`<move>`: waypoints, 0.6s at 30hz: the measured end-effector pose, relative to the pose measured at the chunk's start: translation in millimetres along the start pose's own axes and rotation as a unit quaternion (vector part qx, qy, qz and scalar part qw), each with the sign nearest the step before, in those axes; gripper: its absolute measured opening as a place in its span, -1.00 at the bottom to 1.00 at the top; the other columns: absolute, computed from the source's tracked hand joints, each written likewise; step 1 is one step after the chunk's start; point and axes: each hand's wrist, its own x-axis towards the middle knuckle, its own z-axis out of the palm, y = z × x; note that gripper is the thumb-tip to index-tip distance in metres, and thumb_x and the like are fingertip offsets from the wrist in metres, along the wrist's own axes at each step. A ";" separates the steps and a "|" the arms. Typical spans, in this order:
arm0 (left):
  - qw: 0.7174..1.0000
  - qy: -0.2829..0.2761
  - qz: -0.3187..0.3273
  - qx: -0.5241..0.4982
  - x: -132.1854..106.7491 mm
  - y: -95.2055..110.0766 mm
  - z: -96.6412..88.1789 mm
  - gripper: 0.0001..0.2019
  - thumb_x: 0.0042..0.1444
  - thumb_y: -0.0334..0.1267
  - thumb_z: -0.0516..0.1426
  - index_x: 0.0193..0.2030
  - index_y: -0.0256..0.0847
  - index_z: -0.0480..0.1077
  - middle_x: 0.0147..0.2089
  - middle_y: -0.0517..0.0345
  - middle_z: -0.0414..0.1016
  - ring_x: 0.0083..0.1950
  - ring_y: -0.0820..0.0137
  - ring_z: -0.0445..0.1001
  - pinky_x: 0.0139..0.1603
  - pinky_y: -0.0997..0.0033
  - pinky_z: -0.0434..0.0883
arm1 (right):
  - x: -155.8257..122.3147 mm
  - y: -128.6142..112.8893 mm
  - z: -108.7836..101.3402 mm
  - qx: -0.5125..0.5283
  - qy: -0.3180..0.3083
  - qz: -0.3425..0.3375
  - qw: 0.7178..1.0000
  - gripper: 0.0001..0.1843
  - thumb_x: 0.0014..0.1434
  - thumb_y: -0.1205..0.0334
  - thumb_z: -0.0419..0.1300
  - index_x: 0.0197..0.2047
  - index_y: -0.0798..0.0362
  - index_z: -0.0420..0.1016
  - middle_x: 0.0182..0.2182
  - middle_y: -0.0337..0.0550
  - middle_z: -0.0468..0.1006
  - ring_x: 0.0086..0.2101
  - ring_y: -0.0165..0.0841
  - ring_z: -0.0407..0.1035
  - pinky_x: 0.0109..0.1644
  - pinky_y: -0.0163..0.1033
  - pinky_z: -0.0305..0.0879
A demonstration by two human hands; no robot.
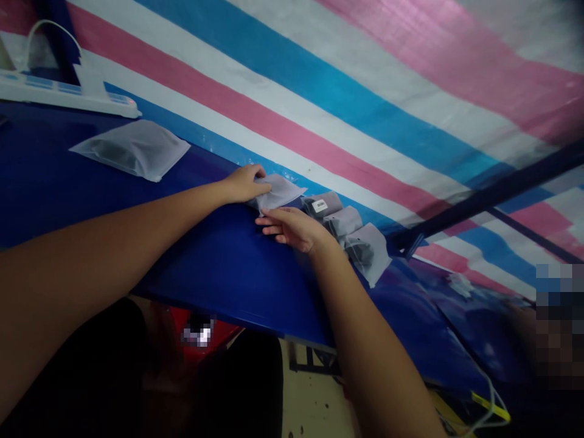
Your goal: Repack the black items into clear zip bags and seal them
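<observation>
At the far edge of the blue table, my left hand (249, 184) grips a frosted plastic bag (285, 190), fingers bent over its near end. My right hand (294, 227) is just in front of that bag, palm turned up and fingers stretched out and apart, the thumb close to the bag's lower edge. Right of it several similar frosted bags lie in a row: one with a white label (320, 205), a middle bag (343, 221) and a nearer bag (370, 250) with something dark inside. A larger frosted bag (148, 149) with dark contents lies to the left.
A white power strip (114, 104) with a plugged-in cable lies at the back left of the blue table (237, 267). Striped plastic sheeting (274, 79) hangs behind. A dark metal bar (493, 188) slants across the right. A person (559, 328) is at the right edge.
</observation>
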 end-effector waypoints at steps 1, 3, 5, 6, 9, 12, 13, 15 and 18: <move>1.000 0.000 0.002 -0.001 0.6 -0.5 0.4 -0.57 0.07 0.04 0.16 0.02 -0.14 0.41 0.05 0.00 0.50 0.00 0.18 0.44 0.07 0.21 0.36 | 0.9 0.2 1.3 0.011 0.003 -0.006 1.000 -0.80 0.23 0.15 0.32 -0.13 0.06 0.54 -0.14 -0.09 0.66 -0.42 -0.48 0.54 -0.58 -0.51 0.37; 1.000 0.001 0.007 0.000 1.4 -0.9 0.6 -0.57 0.08 0.04 0.16 0.02 -0.14 0.40 0.06 0.00 0.50 0.02 0.17 0.43 0.08 0.21 0.36 | 3.6 0.9 3.6 0.028 0.005 -0.019 0.999 -0.83 0.22 0.18 0.33 -0.17 0.07 0.54 -0.17 -0.11 0.66 -0.46 -0.51 0.51 -0.58 -0.52 0.36; 1.000 0.000 0.009 0.004 1.2 -0.7 -0.6 -0.57 0.11 0.04 0.15 0.03 -0.16 0.39 0.08 -0.02 0.48 0.04 0.17 0.43 0.10 0.21 0.35 | 6.4 1.5 4.6 0.035 0.010 -0.030 0.999 -0.86 0.19 0.22 0.35 -0.24 0.10 0.53 -0.25 -0.13 0.66 -0.54 -0.57 0.44 -0.61 -0.54 0.32; 1.000 0.000 0.011 0.008 0.8 -0.5 -1.9 -0.57 0.12 0.03 0.14 0.04 -0.17 0.38 0.10 -0.04 0.46 0.05 0.16 0.42 0.11 0.21 0.34 | 7.7 1.8 4.5 0.037 0.015 -0.033 0.999 -0.85 0.17 0.22 0.36 -0.28 0.11 0.51 -0.30 -0.16 0.65 -0.58 -0.60 0.38 -0.63 -0.55 0.29; 0.999 0.012 0.043 0.025 0.4 0.0 -9.0 -0.57 0.17 -0.02 0.13 0.10 -0.20 0.35 0.20 -0.10 0.38 0.13 0.15 0.38 0.17 0.22 0.31 | 10.0 2.4 2.6 0.040 0.032 -0.038 0.998 -0.70 0.09 0.12 0.43 -0.39 0.10 0.43 -0.51 -0.28 0.52 -0.65 -0.62 0.25 -0.67 -0.55 0.22; 0.994 0.044 0.095 0.033 2.1 7.4 -19.8 -0.62 0.21 -0.10 0.11 0.11 -0.22 0.32 0.23 -0.11 0.33 0.19 0.15 0.35 0.23 0.21 0.28 | 10.8 3.6 0.5 0.043 0.041 -0.057 0.997 -0.56 0.03 -0.01 0.45 -0.47 0.06 0.31 -0.66 -0.41 0.31 -0.69 -0.63 0.12 -0.70 -0.54 0.13; 0.992 0.054 0.108 0.036 1.4 14.1 -24.1 -0.64 0.22 -0.13 0.10 0.11 -0.22 0.32 0.22 -0.11 0.33 0.21 0.14 0.33 0.25 0.19 0.26 | 10.9 4.3 0.0 0.040 0.043 -0.064 0.996 -0.53 0.03 -0.04 0.44 -0.48 0.05 0.28 -0.67 -0.42 0.26 -0.70 -0.63 0.09 -0.70 -0.53 0.11; 0.988 0.063 0.134 0.049 -8.0 36.5 -33.0 -0.66 0.23 -0.17 0.07 0.11 -0.21 0.33 0.22 -0.08 0.34 0.26 0.11 0.30 0.30 0.13 0.23 | 11.2 6.0 -1.3 0.015 0.044 -0.077 0.996 -0.51 0.08 -0.11 0.39 -0.51 0.03 0.26 -0.68 -0.42 0.23 -0.71 -0.62 0.05 -0.70 -0.51 0.12; 0.978 0.050 0.192 0.065 -58.9 84.9 -43.8 -0.62 0.24 -0.11 0.01 0.15 -0.13 0.37 0.20 -0.01 0.38 0.29 0.06 0.29 0.31 -0.02 0.26 | 11.5 8.3 -3.5 -0.125 0.069 -0.150 0.978 -0.51 0.18 -0.20 0.23 -0.56 -0.05 0.25 -0.69 -0.32 0.26 -0.68 -0.48 0.19 -0.70 -0.39 0.19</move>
